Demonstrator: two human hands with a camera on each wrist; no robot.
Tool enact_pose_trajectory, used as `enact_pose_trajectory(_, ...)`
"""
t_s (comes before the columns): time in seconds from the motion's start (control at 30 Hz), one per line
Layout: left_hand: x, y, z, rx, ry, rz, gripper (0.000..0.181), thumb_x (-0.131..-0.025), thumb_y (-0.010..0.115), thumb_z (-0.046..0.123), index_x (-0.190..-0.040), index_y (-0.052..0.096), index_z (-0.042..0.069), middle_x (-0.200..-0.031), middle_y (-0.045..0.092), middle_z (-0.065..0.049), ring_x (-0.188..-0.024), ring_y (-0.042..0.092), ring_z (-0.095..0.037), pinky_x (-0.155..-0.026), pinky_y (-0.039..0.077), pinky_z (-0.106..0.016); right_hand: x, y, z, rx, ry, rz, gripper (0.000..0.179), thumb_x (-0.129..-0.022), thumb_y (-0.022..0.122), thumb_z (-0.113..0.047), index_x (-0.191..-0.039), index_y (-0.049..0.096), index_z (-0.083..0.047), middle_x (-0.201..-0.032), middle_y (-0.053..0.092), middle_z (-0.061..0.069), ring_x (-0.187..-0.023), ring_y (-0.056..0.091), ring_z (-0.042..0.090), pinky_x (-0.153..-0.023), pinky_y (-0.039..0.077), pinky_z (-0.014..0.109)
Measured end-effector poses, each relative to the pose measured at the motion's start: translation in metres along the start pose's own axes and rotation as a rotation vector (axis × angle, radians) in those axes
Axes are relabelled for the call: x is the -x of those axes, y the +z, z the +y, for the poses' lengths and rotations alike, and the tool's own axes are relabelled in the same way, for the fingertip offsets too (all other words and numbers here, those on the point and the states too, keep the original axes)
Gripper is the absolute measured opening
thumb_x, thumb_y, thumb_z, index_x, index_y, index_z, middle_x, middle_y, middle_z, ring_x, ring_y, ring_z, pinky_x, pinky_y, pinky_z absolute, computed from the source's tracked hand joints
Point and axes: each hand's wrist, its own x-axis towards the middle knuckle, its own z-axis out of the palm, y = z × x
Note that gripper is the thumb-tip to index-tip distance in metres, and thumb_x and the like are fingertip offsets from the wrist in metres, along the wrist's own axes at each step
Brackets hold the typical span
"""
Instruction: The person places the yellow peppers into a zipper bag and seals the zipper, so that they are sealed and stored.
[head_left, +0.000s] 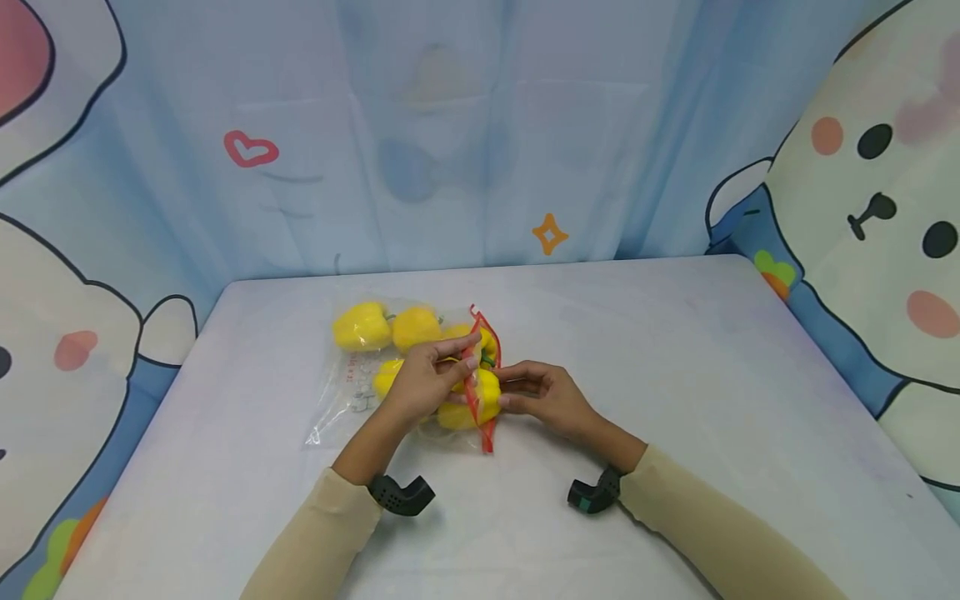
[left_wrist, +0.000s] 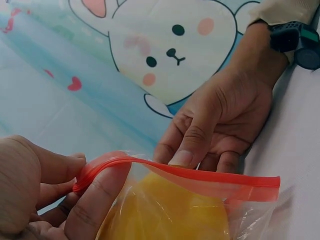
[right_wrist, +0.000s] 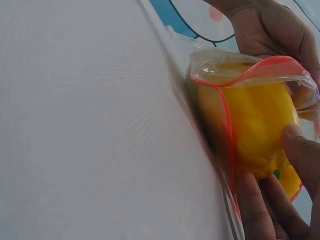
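A clear zip bag [head_left: 330, 421] with a red zip strip [left_wrist: 225, 179] lies on the table, its mouth facing right. Several yellow bell peppers [head_left: 362, 327] sit inside it. My left hand [head_left: 423, 383] pinches the red strip at the bag's mouth between thumb and fingers. In the mouth is another yellow bell pepper [right_wrist: 255, 125], partly behind the clear film. My right hand [head_left: 551, 400] holds this pepper from the right, thumb on one side and fingers on the other. The left hand and forearm hide part of the bag and some peppers.
A white cloth covers the table [head_left: 675, 375]. Behind it hangs a pale blue curtain [head_left: 450, 167] with cartoon animals on both sides. Each wrist wears a black device, such as the left one [head_left: 402, 496].
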Motion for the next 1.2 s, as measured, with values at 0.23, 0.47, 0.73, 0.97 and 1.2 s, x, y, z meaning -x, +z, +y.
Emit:
enact_pose_trajectory(0.23, 0.000, 0.004, -0.003, -0.037, 0.007, -0.003, 0.044, -0.095, 0.065, 0.019, -0.139, 0.058, 0.022, -0.133, 0.061, -0.005, -0.084, 0.065, -0.014, -0.067, 0.061, -0.032, 0.007, 0.011, -0.004, 0.074, 0.050, 0.073, 0.038, -0.087, 0.075, -0.022, -0.122, 0.068, -0.010, -0.124, 0.068, 0.010, -0.114, 0.066, 0.026, -0.090, 0.056, 0.022)
enact_pose_trajectory(0.47, 0.008, 0.009, -0.011, -0.042, -0.007, -0.017, 0.045, -0.096, 0.064, 0.018, -0.140, 0.057, 0.020, -0.133, 0.062, -0.006, -0.086, 0.067, -0.015, -0.068, 0.061, -0.034, 0.019, 0.024, 0.001, 0.066, 0.088, 0.096, 0.040, -0.087, 0.076, -0.021, -0.123, 0.068, -0.007, -0.126, 0.068, 0.012, -0.116, 0.065, 0.030, -0.090, 0.055, 0.021)
enact_pose_trajectory(0.73, 0.008, 0.009, -0.015, -0.070, 0.007, -0.013, 0.044, -0.096, 0.064, 0.020, -0.140, 0.057, 0.023, -0.131, 0.062, -0.006, -0.084, 0.066, -0.015, -0.066, 0.061, -0.032, 0.018, 0.023, 0.004, 0.026, 0.062, 0.068, 0.041, -0.089, 0.073, -0.018, -0.126, 0.066, -0.002, -0.126, 0.066, 0.017, -0.115, 0.066, 0.029, -0.089, 0.056, 0.023)
enact_pose_trajectory(0.97, 0.006, 0.009, -0.010, -0.085, 0.021, -0.022, 0.044, -0.097, 0.063, 0.022, -0.140, 0.056, 0.023, -0.136, 0.059, -0.004, -0.084, 0.065, -0.016, -0.067, 0.061, -0.032, 0.013, 0.021, 0.001, 0.004, 0.031, 0.102, 0.032, -0.088, 0.074, -0.014, -0.118, 0.067, -0.003, -0.121, 0.068, 0.016, -0.104, 0.070, 0.013, -0.083, 0.058, 0.023)
enact_pose_trajectory(1.2, 0.004, 0.009, -0.003, -0.096, 0.024, -0.004, 0.044, -0.097, 0.063, 0.021, -0.140, 0.057, 0.025, -0.140, 0.057, -0.002, -0.085, 0.065, -0.018, -0.067, 0.061, -0.032, 0.007, 0.016, -0.004, 0.050, 0.015, 0.127, 0.032, -0.087, 0.075, -0.018, -0.116, 0.070, -0.005, -0.120, 0.070, 0.014, -0.107, 0.070, 0.016, -0.085, 0.057, 0.022)
